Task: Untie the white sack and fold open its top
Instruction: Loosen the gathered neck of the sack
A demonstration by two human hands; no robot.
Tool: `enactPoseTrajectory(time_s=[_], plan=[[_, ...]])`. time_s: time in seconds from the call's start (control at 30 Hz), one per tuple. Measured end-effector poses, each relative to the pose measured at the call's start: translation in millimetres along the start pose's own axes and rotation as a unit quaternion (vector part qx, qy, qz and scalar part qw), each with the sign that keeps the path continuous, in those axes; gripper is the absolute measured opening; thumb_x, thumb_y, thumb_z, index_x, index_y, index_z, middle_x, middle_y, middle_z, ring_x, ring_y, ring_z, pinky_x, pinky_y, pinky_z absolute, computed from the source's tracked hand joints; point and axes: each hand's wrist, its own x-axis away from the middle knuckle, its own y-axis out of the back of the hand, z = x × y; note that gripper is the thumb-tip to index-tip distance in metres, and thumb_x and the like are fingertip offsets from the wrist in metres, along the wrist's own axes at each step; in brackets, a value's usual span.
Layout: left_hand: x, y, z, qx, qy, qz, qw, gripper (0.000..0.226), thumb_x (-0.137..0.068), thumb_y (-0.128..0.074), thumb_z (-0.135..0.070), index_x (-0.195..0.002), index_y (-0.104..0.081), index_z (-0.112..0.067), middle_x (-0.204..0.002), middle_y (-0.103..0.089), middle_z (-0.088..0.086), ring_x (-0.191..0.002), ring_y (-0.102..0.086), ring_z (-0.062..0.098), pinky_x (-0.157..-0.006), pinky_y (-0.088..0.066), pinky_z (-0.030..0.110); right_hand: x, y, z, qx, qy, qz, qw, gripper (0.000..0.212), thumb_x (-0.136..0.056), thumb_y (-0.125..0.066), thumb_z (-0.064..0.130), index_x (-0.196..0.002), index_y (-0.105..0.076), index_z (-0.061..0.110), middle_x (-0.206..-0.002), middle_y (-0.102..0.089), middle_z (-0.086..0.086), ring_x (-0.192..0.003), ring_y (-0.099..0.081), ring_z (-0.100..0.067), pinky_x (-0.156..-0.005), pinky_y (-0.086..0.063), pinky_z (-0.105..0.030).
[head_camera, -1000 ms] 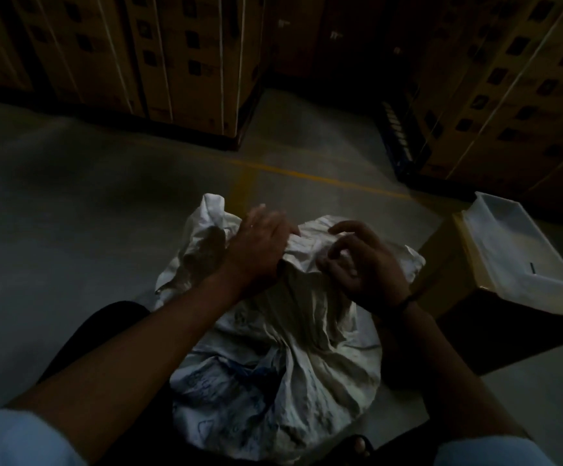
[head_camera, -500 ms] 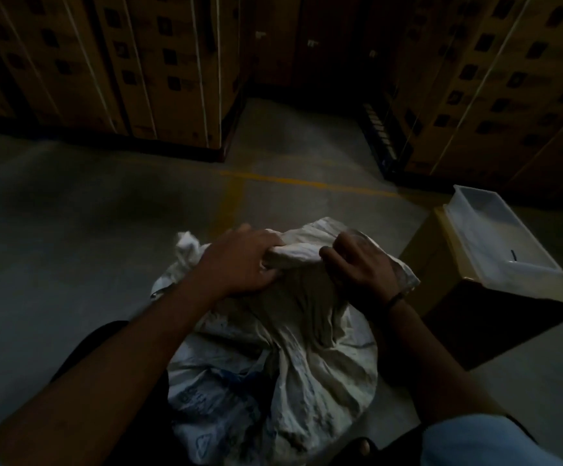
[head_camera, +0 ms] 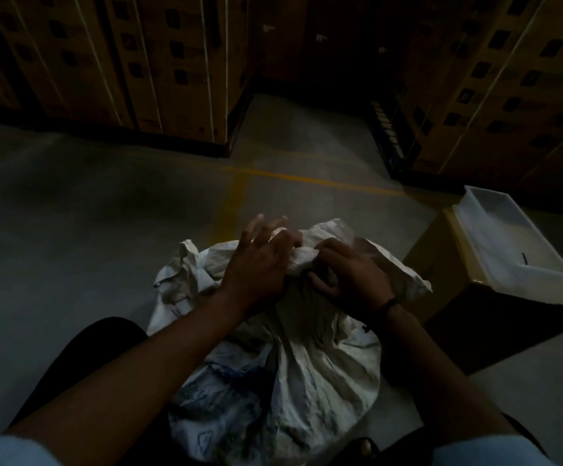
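The white sack (head_camera: 310, 375) with faint blue print stands on the floor between my knees, its top bunched into a twisted knot (head_camera: 302, 260). My left hand (head_camera: 256, 267) lies over the left side of the knot, its fingers spread and partly lifted, the thumb side on the cloth. My right hand (head_camera: 347, 277) grips the right side of the knot, fingers curled into the fabric. A loose flap (head_camera: 182, 264) of the sack's top sticks out to the left. The scene is dim.
A white plastic tray (head_camera: 508, 243) sits on a cardboard box (head_camera: 495, 317) close to the right of the sack. Stacked strapped cartons (head_camera: 159, 68) line the back, with an aisle between them. A yellow line (head_camera: 307, 178) crosses the grey floor.
My left hand has loosened from a closed grip on the knot, its fingers now spread and lifted. My right hand has shifted its hold on the twisted cloth. The view has tilted slightly.
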Motion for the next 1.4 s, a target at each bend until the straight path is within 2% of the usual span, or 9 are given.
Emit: enactPoseTrajectory(time_s=[0.2, 0.33, 0.53, 0.67, 0.77, 0.93, 1.1, 1.27, 1.4], plan=[[-6.9, 5.3, 13.1, 0.133, 0.069, 0.190, 0.970, 0.072, -0.079, -0.044, -0.070, -0.140, -0.040, -0.032, -0.142, -0.049, 0.000, -0.131, -0.045, 0.022, -0.109, -0.037, 0.040, 3.9, 4.7, -6.5, 0.148, -0.059, -0.029, 0.987, 0.034, -0.083, -0.063, 0.027, -0.111, -0.045, 0.023, -0.107, -0.051, -0.008, -0.062, -0.056, -0.035, -0.039, -0.043, -0.036], [-11.1, 7.5, 22.9, 0.175, 0.136, 0.243, 0.944, 0.074, -0.087, -0.052, -0.063, -0.148, -0.030, -0.030, -0.150, -0.041, 0.007, -0.135, -0.044, 0.027, -0.109, -0.039, 0.039, 13.0, 5.7, -21.6, 0.239, -0.166, -0.061, 0.955, 0.033, -0.081, -0.070, 0.026, -0.108, -0.055, 0.013, -0.099, -0.053, -0.012, -0.071, -0.058, -0.036, -0.047, -0.044, -0.036], [1.0, -1.6, 10.1, 0.050, 0.044, 0.146, 0.987, 0.051, -0.086, -0.063, -0.029, -0.133, -0.047, -0.015, -0.130, -0.054, 0.016, -0.100, -0.062, 0.037, -0.075, -0.051, 0.041, 6.9, -4.6, -11.7, 0.229, -0.094, -0.016, 0.969, 0.038, -0.074, -0.066, 0.025, -0.107, -0.055, 0.011, -0.111, -0.053, -0.012, -0.089, -0.055, -0.034, -0.064, -0.043, -0.034], [1.9, -11.2, 10.2, 0.057, 0.004, 0.072, 0.996, 0.042, -0.091, -0.048, -0.031, -0.129, -0.046, -0.014, -0.121, -0.060, 0.018, -0.094, -0.064, 0.035, -0.073, -0.056, 0.041, 1.9, -3.1, -4.7, 0.059, 0.000, 0.067, 0.996, 0.082, -0.082, -0.065, 0.049, -0.148, -0.029, 0.015, -0.154, -0.029, -0.008, -0.130, -0.044, -0.027, -0.099, -0.043, -0.039], [2.5, -13.4, 2.5, 0.095, -0.008, 0.065, 0.993, 0.044, -0.092, -0.047, -0.036, -0.132, -0.040, -0.018, -0.107, -0.068, 0.016, -0.080, -0.068, 0.034, -0.065, -0.056, 0.041, -2.6, -8.6, -9.1, 0.140, -0.014, 0.080, 0.987, 0.090, -0.084, -0.057, 0.059, -0.153, -0.014, 0.021, -0.148, -0.039, -0.008, -0.116, -0.056, -0.030, -0.082, -0.051, -0.043], [-5.9, -7.3, 1.8, 0.174, 0.020, 0.062, 0.983, 0.066, -0.086, -0.054, -0.057, -0.142, -0.039, -0.024, -0.129, -0.063, 0.006, -0.103, -0.068, 0.026, -0.080, -0.057, 0.038, -1.4, -6.3, -22.2, 0.225, 0.003, -0.024, 0.974, 0.065, -0.091, -0.046, 0.051, -0.139, -0.047, 0.007, -0.099, -0.064, -0.012, -0.071, -0.063, -0.032, -0.051, -0.047, -0.036], [-1.1, -10.6, 9.8, 0.081, 0.030, 0.109, 0.990, 0.077, -0.080, -0.059, -0.055, -0.145, -0.036, -0.023, -0.131, -0.062, 0.009, -0.109, -0.065, 0.031, -0.087, -0.055, 0.044, 3.9, 5.9, -27.2, 0.279, 0.005, -0.116, 0.953, 0.046, -0.094, -0.055, 0.038, -0.128, -0.059, 0.007, -0.123, -0.064, -0.012, -0.106, -0.062, -0.031, -0.073, -0.052, -0.039], [0.3, -19.5, 1.4, -0.047, 0.006, -0.003, 0.999, 0.036, -0.095, -0.046, -0.024, -0.127, -0.047, -0.010, -0.103, -0.068, 0.017, -0.081, -0.067, 0.036, -0.065, -0.054, 0.044, -0.3, 4.0, -17.3, 0.099, 0.053, 0.073, 0.991, 0.069, -0.090, -0.051, 0.024, -0.153, -0.023, 0.018, -0.162, -0.011, -0.010, -0.145, -0.027, -0.030, -0.106, -0.038, -0.043], [5.5, -24.6, 0.3, -0.088, -0.009, -0.045, 0.995, 0.030, -0.099, -0.046, -0.024, -0.125, -0.049, -0.009, -0.107, -0.066, 0.018, -0.084, -0.064, 0.034, -0.068, -0.053, 0.041, 3.5, 3.3, 1.1, -0.084, -0.012, 0.069, 0.994, 0.072, -0.090, -0.063, 0.039, -0.149, -0.033, 0.011, -0.153, -0.036, -0.003, -0.136, -0.030, -0.002, -0.112, -0.024, -0.014]])
